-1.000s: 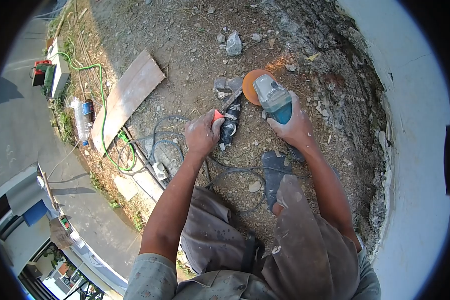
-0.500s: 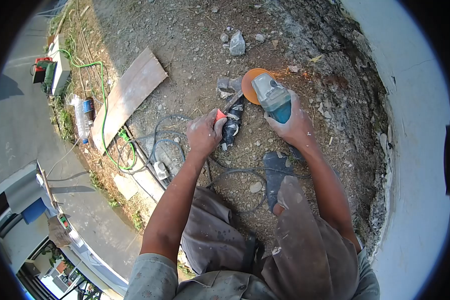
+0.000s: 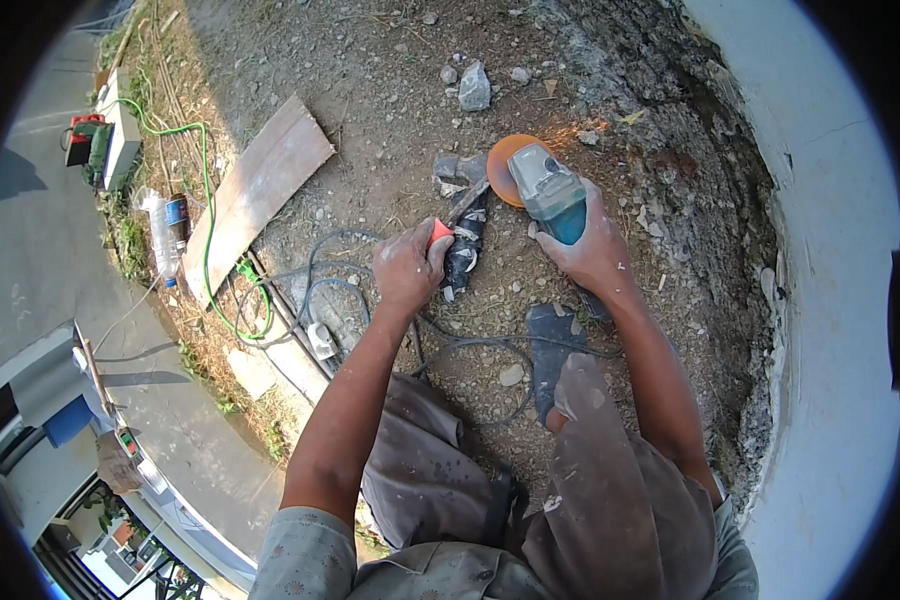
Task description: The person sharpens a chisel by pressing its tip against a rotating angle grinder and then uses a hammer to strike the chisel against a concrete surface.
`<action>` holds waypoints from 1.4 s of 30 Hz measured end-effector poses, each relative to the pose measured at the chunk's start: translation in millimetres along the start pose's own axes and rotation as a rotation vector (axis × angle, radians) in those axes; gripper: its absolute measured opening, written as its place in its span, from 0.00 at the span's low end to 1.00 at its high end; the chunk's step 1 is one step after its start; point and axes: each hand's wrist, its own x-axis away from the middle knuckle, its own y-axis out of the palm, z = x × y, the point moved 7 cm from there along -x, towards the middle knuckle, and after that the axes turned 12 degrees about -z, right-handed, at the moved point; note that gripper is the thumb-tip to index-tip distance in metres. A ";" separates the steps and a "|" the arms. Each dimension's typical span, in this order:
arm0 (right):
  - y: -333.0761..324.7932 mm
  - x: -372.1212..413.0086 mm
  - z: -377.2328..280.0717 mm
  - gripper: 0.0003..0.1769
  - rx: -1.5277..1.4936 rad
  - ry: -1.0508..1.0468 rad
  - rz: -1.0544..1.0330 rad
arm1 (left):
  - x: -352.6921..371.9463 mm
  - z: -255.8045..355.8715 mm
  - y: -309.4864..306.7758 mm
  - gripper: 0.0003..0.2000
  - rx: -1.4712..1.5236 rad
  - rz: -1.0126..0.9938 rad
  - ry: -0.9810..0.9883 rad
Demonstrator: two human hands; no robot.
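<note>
My right hand (image 3: pixel 590 240) is wrapped round the teal body of an angle grinder (image 3: pixel 552 195). Its orange disc (image 3: pixel 505 172) meets or nearly meets the tip of a flat metal blade (image 3: pixel 468 201), and orange sparks fly off to the upper right. My left hand (image 3: pixel 410 265) is closed on the red handle (image 3: pixel 441 232) of that blade. Beneath the blade lies a dark, pale-flecked object (image 3: pixel 462 258) whose kind I cannot make out. A grey block (image 3: pixel 459 168) is at its far end.
Cables (image 3: pixel 470 342) loop over the dirt between my arms, near my shoe (image 3: pixel 554 355). A wooden board (image 3: pixel 270 190), a green cord (image 3: pixel 208 200) and a plastic bottle (image 3: pixel 162 240) lie to the left. Stones (image 3: pixel 475 88) dot the ground ahead; a white wall (image 3: pixel 830 250) stands at right.
The grinder and my right hand have shifted slightly right. Sparks now spray more strongly and further toward the upper right. My left hand and the red-handled blade have hardly moved.
</note>
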 end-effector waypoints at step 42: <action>-3.7 -1.7 -2.3 0.50 -0.006 0.035 -0.037 | -0.3 -1.5 3.6 0.20 -0.005 -0.032 -0.020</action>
